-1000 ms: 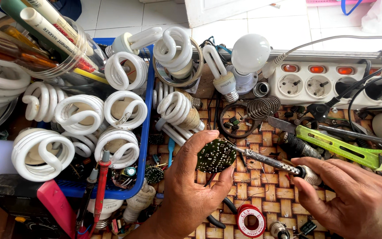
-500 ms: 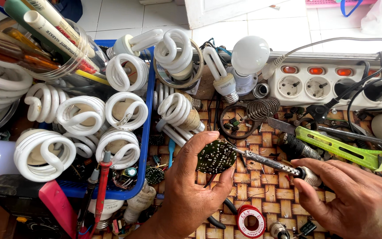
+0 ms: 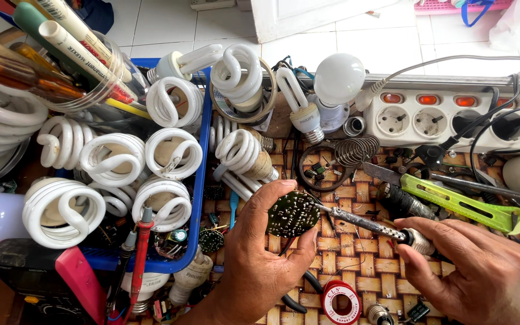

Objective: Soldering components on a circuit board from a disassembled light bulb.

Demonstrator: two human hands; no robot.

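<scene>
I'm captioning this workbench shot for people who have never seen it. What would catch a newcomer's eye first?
At centre, the left hand holds a round green circuit board while the right hand puts a soldering iron tip to its edge. On the left, white spiral lamps crowd a blue tray. A white power strip runs along the upper right.

white spiral bulbs (image 3: 115, 157) in a blue tray (image 3: 202, 180), lime-green knife (image 3: 461, 203) (woven tan-and-brown mat (image 3: 356, 265) beneath).
</scene>
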